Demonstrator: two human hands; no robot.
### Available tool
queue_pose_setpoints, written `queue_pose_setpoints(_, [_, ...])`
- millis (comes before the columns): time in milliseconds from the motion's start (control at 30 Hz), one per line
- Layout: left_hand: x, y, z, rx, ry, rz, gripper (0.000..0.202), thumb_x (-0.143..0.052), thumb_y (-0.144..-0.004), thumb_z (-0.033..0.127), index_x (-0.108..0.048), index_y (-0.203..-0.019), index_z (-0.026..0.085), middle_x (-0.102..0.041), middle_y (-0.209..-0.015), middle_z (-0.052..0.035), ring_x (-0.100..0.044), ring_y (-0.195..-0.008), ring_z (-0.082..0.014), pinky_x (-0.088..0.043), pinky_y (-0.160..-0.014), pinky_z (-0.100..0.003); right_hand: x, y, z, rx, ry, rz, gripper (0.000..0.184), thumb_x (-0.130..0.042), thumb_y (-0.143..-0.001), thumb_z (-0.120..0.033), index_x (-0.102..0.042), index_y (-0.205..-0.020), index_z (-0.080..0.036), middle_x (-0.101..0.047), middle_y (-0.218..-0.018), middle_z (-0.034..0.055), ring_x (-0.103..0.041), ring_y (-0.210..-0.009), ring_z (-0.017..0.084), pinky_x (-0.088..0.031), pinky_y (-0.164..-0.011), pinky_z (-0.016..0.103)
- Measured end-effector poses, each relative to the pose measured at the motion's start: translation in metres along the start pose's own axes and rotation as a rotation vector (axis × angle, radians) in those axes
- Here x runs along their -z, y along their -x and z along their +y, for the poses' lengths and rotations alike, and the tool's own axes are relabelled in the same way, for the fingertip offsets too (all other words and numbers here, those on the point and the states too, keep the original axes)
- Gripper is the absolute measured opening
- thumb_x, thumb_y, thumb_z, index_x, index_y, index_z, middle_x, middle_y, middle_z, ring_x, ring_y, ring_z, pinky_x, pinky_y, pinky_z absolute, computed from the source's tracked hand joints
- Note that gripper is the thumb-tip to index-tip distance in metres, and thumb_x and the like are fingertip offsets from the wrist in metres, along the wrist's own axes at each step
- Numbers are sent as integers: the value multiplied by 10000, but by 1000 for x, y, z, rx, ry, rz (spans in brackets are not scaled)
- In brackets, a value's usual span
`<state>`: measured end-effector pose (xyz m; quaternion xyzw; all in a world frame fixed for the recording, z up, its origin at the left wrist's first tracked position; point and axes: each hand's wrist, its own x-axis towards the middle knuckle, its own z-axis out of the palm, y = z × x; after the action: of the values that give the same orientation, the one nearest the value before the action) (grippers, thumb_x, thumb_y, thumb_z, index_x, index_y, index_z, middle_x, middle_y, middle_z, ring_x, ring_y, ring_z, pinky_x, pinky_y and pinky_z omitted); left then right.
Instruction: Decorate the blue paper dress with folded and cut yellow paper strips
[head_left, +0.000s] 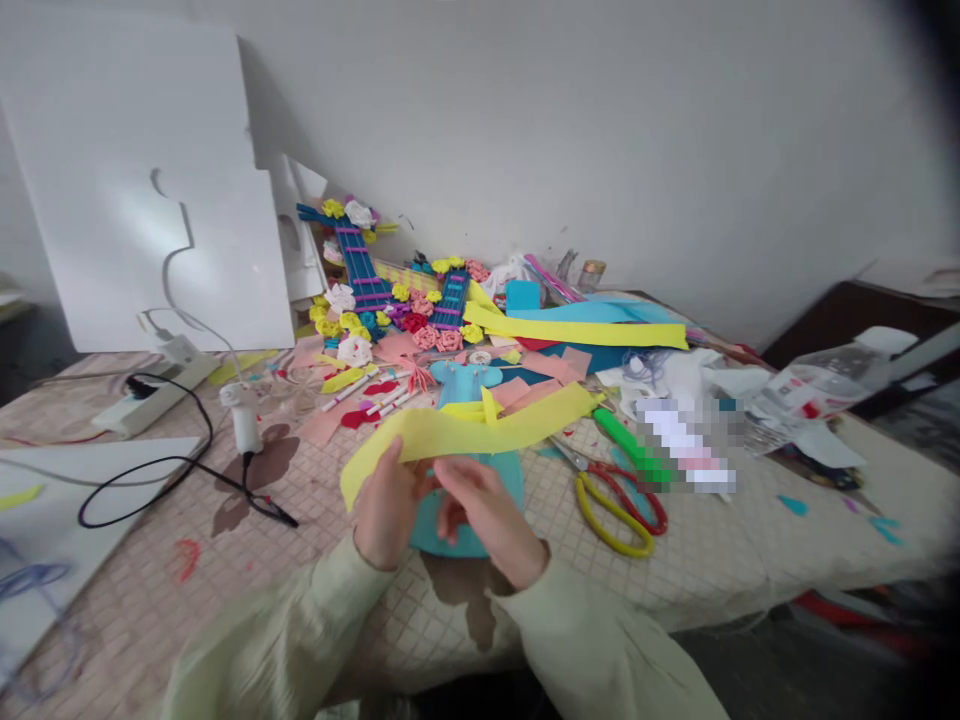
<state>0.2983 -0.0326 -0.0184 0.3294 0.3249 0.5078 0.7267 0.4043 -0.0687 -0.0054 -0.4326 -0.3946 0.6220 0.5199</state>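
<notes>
A long yellow crepe paper strip point(457, 430) stretches across the middle, its left end gripped between the thumb and fingers of my left hand point(388, 505). Just below the strip is my right hand point(484, 515), fingers apart and pointing toward my left hand; I cannot tell whether its fingertips touch the paper. Under both hands lies a light blue guitar-shaped piece point(510, 480), its lower body partly covered by them and its headpiece showing beyond the strip. A smaller folded yellow piece point(476, 409) lies just behind the strip.
Scissors point(615, 510) with red and yellow handles lie to the right, beside a green item point(634, 445). A white glue gun point(244, 420) stands left, near a power strip point(161, 385) and black cable. Decorated blue guitar shapes point(360, 265) with paper flowers sit at the back.
</notes>
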Motion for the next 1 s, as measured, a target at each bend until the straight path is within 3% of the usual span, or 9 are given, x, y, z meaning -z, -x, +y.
queue_pose_setpoints(67, [-3, -1, 7, -97, 144, 54, 235, -488, -776, 369, -612, -941, 256, -676, -886, 34, -532, -1042, -140, -421, -853, -221, 35, 21, -5, 50, 332, 105, 285, -541, -743, -456, -602, -803, -185, -645, -714, 34, -521, -437, 104, -409, -398, 230])
queue_pose_setpoints(133, [-1, -1, 13, -105, 290, 89, 218, -464, -791, 302, -622, -932, 248, -679, -942, 34, -485, -1114, -143, -404, -906, -249, 80, 42, -4, 160, 712, 392, 253, -526, -765, -421, -611, -852, -200, -651, -779, 63, -586, -623, 173, -484, -605, 320])
queue_pose_setpoints(200, [2, 0, 16, -56, 398, 106, 224, -439, -806, 269, -633, -911, 232, -687, -942, 22, -502, -1100, -158, -420, -904, -285, 126, 61, 3, 263, 1071, 647, 261, -500, -773, -396, -596, -893, -186, -633, -892, 113, -572, -810, 249, -447, -773, 424])
queue_pose_setpoints(300, [5, 1, 17, -38, 448, 139, 228, -419, -823, 266, -636, -888, 239, -694, -927, 41, -535, -1058, -151, -440, -884, -291, 178, 77, 18, 250, 1489, 730, 386, -455, -776, -385, -551, -1028, -109, -546, -1058, 197, -487, -986, 340, -393, -837, 508])
queue_pose_setpoints(367, [5, 1, 16, -52, 450, 157, 237, -405, -833, 251, -636, -887, 243, -693, -931, 51, -531, -1063, -148, -448, -875, -294, 196, 79, 27, 207, 1619, 678, 414, -439, -785, -380, -541, -1055, -84, -520, -1074, 206, -479, -984, 344, -402, -831, 501])
queue_pose_setpoints(533, [1, 2, 11, -92, 458, 184, 272, -378, -850, 218, -640, -915, 247, -689, -953, 26, -504, -1103, -154, -442, -877, -299, 208, 70, 32, 247, 1652, 573, 459, -474, -773, -436, -531, -1065, -87, -517, -962, 156, -501, -919, 296, -432, -822, 439])
queue_pose_setpoints(733, [3, 13, 4, -125, 478, 178, 282, -375, -845, 231, -650, -902, 249, -668, -1018, 32, -474, -1137, -162, -455, -858, -284, 216, 61, 26, 311, 1652, 534, 357, -479, -766, -438, -552, -957, -146, -488, -914, 119, -509, -900, 276, -436, -815, 425])
queue_pose_setpoints(1000, [8, 13, 1, -170, 430, 196, 251, -403, -833, 258, -642, -910, 273, -671, -1005, 48, -473, -1135, -155, -455, -846, -263, 189, 95, -11, 278, 1644, 372, 239, -492, -745, -358, -512, -924, -201, -558, -919, 111, -545, -890, 272, -439, -779, 407])
